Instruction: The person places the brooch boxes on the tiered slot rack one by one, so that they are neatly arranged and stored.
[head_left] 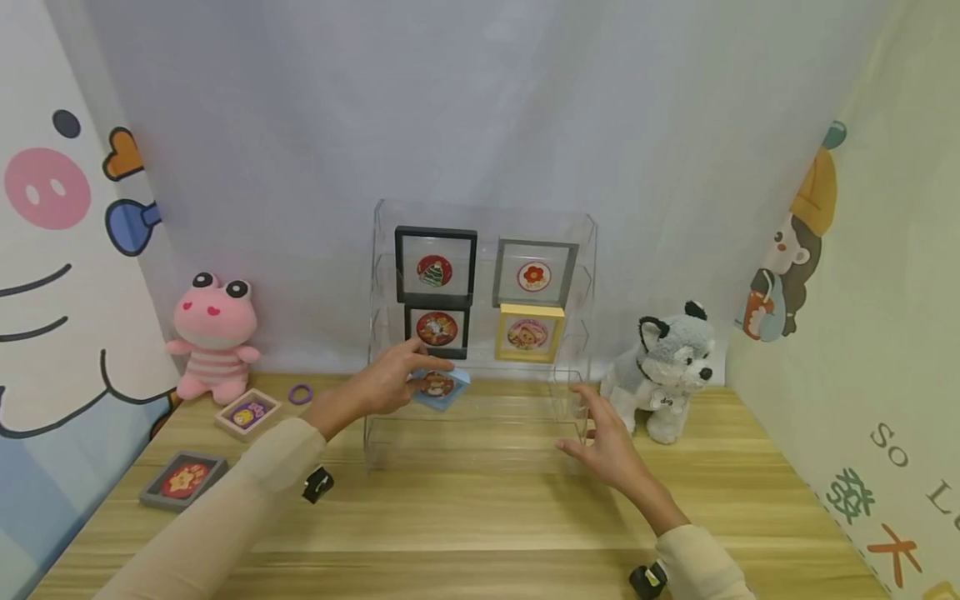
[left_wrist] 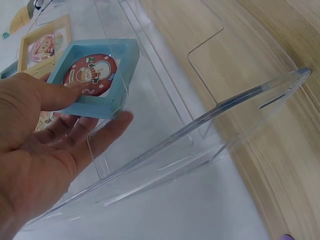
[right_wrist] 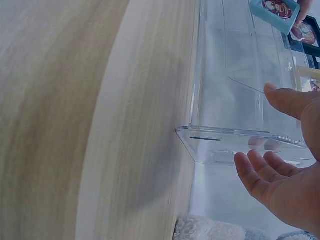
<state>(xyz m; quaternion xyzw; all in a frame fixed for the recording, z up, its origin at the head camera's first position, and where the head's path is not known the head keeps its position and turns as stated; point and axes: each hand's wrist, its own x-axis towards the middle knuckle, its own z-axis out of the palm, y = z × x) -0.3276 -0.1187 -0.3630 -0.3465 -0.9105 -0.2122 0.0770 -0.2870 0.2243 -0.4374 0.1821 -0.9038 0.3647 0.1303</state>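
My left hand (head_left: 386,379) pinches a light blue square frame (left_wrist: 125,75) between thumb and fingers. Inside that frame is a round red badge (left_wrist: 95,75) with a snowman. The frame is tilted, at the lower left part of a clear acrylic tiered rack (head_left: 480,462). My right hand (head_left: 606,442) is beside the rack's right side panel (right_wrist: 225,137), thumb and fingers apart, holding nothing. Higher on the rack stand a large black frame (head_left: 399,267), a smaller black frame (head_left: 467,333), a grey frame (head_left: 498,275) and a yellow frame (head_left: 528,310), each with a round badge.
Left of the rack are a pink plush frog (head_left: 213,321), a beige frame (head_left: 228,421), a purple ring (head_left: 301,394) and a dark grey frame (head_left: 153,493). A grey-white plush husky (head_left: 667,367) sits close on the right. Fabric hangs behind.
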